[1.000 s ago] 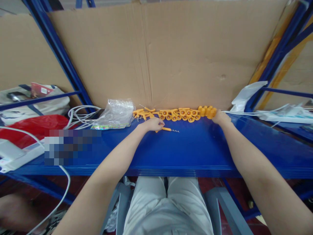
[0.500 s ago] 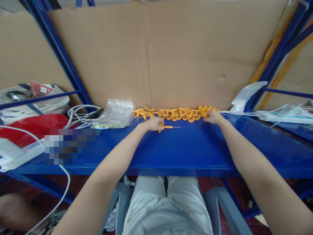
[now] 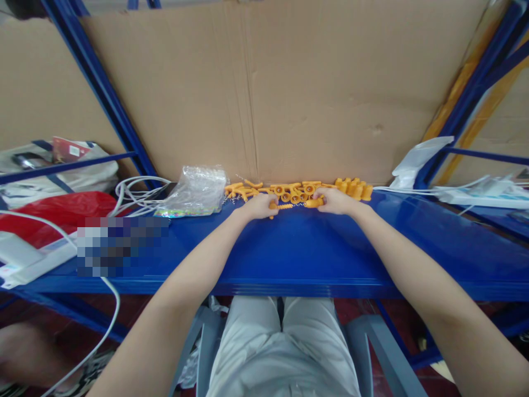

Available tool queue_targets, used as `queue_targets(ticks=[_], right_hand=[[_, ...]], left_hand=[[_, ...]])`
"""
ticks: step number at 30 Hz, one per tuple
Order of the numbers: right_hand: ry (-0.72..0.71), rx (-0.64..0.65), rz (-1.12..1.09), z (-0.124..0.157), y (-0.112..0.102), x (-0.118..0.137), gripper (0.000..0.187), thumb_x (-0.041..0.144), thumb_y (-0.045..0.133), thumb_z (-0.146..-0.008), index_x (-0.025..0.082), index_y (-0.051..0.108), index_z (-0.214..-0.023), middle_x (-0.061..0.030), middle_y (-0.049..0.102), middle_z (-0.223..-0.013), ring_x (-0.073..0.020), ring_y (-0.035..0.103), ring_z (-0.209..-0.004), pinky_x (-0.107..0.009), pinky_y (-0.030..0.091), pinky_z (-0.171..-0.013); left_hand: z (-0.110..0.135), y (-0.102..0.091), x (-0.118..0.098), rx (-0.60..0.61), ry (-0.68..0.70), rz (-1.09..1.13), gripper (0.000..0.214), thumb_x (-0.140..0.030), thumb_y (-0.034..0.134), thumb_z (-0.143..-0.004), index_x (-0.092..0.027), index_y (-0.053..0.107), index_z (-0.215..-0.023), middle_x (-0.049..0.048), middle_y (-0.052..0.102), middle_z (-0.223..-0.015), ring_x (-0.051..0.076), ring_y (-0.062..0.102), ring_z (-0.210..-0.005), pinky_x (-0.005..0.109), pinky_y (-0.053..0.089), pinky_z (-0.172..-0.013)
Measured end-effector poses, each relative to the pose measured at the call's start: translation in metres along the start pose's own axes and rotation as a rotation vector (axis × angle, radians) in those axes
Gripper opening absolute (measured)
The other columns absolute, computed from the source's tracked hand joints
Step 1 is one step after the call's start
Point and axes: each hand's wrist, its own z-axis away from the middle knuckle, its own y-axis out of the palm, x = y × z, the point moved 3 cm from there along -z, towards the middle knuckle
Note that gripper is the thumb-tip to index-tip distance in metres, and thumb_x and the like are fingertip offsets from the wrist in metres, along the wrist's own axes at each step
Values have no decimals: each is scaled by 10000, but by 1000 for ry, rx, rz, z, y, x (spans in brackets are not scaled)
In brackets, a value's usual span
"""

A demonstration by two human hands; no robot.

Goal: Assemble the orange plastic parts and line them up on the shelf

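Note:
My left hand (image 3: 259, 207) is closed on an orange ribbed part with a thin metal spiral (image 3: 282, 207), held just above the blue shelf (image 3: 314, 248). My right hand (image 3: 334, 200) is closed on a small orange cap piece (image 3: 313, 203) and holds it against the spiral's tip. Behind both hands a row of orange plastic parts (image 3: 297, 193) lies along the cardboard wall (image 3: 289, 94). A cluster of orange caps (image 3: 354, 188) stands at the right end of that row.
A clear plastic bag (image 3: 197, 192) lies left of the orange row, with coiled white cables (image 3: 134, 196) beside it. A red bag (image 3: 53, 212) and a white device (image 3: 25, 256) sit far left. A white power strip (image 3: 475, 196) and white bag (image 3: 417, 160) are at right.
My right hand left the cap cluster at the right and moved left with an orange cap to meet the spiral part. My left hand lifted that part slightly and stayed in place.

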Motion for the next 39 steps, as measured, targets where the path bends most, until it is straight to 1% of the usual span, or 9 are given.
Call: queue_targets(ticks=[8,17,20,24,26,29,32,34,39], right_hand=[[-76,-39,-55,-1,4,6,269,164,666,-740,183,724,-1003,-47,770,-961,-210,702,-814,-317,544,-780],[-202,-234,-219,-3,4,14,304,317,654,-868,217,751,-1138,-89,755,-1169,-261,706,-993,-429,560,-916],[-237,-248,-190,-2,4,14,291,294,654,-873,217,751,-1137,-108,735,-1187,-269,691,-1034,-448,553,-944],[-284,-243,-168,-1,8,15,262,257,663,-872,197,758,-1108,-129,726,-1150,-272,685,-1041,-464,542,-979],[-254,-242,-224,-3,11,14,252,294,673,-884,204,758,-1103,-117,737,-1137,-270,694,-1025,-470,556,-970],[-142,-201,-431,-8,16,7,275,377,675,-904,193,744,-1097,-103,762,-1066,-254,726,-939,-449,603,-902],[-6,-158,-631,-11,21,0,283,432,688,-906,179,733,-1022,-90,766,-957,-225,742,-810,-414,639,-813],[52,-143,-693,-11,22,-2,269,440,717,-888,179,726,-953,-78,759,-903,-209,739,-755,-394,646,-780],[29,-120,-697,-10,22,0,304,474,779,-825,182,744,-904,-62,753,-820,-198,729,-711,-374,641,-758]], left_hand=[[3,-4,-3,-12,-56,-14,267,-274,609,-812,-166,701,-1039,43,735,-832,204,680,-763,296,511,-736],[-1,-5,-4,-253,12,50,242,-273,582,-868,-201,644,-1091,55,736,-999,209,680,-915,318,517,-838],[1,-5,-6,-229,-6,31,254,-268,581,-871,-199,636,-1109,63,738,-1013,219,684,-921,320,515,-831],[4,-2,-9,-128,-18,-26,256,-256,564,-878,-177,640,-1110,73,748,-964,236,696,-903,325,514,-824],[5,-1,-9,-109,-21,-41,266,-254,555,-884,-175,641,-1123,69,752,-942,237,699,-890,326,518,-824],[5,-1,-8,-141,-23,-43,282,-264,563,-880,-191,642,-1141,61,757,-962,234,703,-907,320,526,-825],[5,-2,-10,-178,-13,-35,277,-271,594,-863,-205,650,-1126,65,757,-1043,237,703,-975,316,530,-857],[5,-3,-13,-181,-10,-36,265,-269,607,-856,-202,657,-1108,79,751,-1096,248,697,-1023,323,531,-879],[6,-3,-16,-180,-31,-67,265,-261,601,-853,-203,665,-1103,86,752,-1098,258,697,-1037,333,536,-880]])
